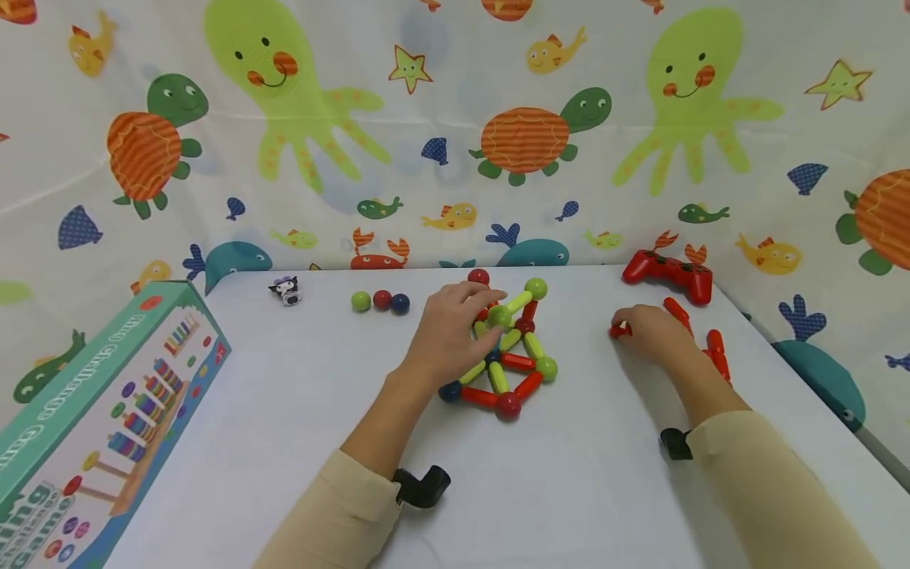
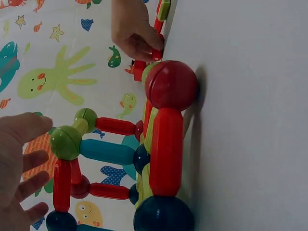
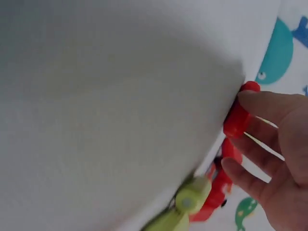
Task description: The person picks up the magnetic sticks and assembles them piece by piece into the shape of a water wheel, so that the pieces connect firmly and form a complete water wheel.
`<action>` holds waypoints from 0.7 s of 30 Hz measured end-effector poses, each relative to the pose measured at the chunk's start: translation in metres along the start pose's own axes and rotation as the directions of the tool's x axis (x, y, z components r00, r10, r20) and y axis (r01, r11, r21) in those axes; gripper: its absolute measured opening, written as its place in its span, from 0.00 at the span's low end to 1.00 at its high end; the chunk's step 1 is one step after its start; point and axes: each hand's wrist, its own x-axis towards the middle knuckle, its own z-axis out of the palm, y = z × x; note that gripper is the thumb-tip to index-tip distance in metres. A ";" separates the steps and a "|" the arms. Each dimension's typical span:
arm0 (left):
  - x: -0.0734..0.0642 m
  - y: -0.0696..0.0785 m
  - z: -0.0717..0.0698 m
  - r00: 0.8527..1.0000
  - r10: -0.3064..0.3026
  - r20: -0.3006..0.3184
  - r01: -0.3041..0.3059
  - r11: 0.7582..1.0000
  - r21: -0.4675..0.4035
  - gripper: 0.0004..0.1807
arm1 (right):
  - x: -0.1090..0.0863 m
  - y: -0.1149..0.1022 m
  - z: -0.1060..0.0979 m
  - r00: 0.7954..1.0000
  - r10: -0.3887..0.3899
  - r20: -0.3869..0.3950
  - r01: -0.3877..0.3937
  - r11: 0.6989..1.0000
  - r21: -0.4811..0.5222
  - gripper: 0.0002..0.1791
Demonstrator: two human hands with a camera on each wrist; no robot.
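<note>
A structure of magnetic rods and balls (image 1: pixel 508 405) stands mid-table, with red, blue and green balls joined by red, yellow-green and blue rods. My left hand (image 1: pixel 451 328) is at its left and upper side, fingers loosely spread close to a green ball (image 2: pixel 66 143) at the top. In the left wrist view nothing is gripped by those fingers. To the right, my right hand (image 1: pixel 650 336) pinches a red rod (image 3: pixel 238 113) between thumb and fingers, low over the table. Just beyond that wrist lie several loose red rods (image 1: pixel 716 352).
A red game controller (image 1: pixel 668 274) lies at the back right. Three loose balls (image 1: pixel 381 299), green, red and blue, sit at the back left near a small figurine (image 1: pixel 287 290). A colourful toy box (image 1: pixel 107 411) occupies the left edge. Behind hangs a printed cloth (image 1: pixel 455 142).
</note>
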 end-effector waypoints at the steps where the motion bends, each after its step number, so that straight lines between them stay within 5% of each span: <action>1: 0.002 0.002 0.002 0.999 0.011 0.031 -0.013 0.998 0.054 0.24 | -0.001 -0.005 0.000 1.000 -0.012 -0.005 0.012 1.000 0.025 0.22; 5: 0.006 0.005 0.006 0.996 0.027 0.089 -0.042 0.984 0.173 0.22 | -0.010 -0.032 0.002 0.990 -0.079 -0.116 0.099 0.978 0.181 0.22; 10: 0.005 0.003 0.004 0.997 0.047 0.059 -0.056 0.984 0.166 0.20 | -0.026 -0.077 -0.004 0.949 -0.172 -0.263 0.257 0.905 0.339 0.19; 16: 0.002 0.001 0.005 0.998 0.054 0.026 -0.057 0.989 0.138 0.19 | -0.030 -0.117 -0.003 0.899 -0.290 -0.327 0.393 0.864 0.314 0.14; 21: -0.001 0.000 0.010 0.997 0.071 -0.019 -0.068 0.991 0.112 0.18 | -0.026 -0.130 0.003 0.886 -0.315 -0.341 0.416 0.864 0.284 0.13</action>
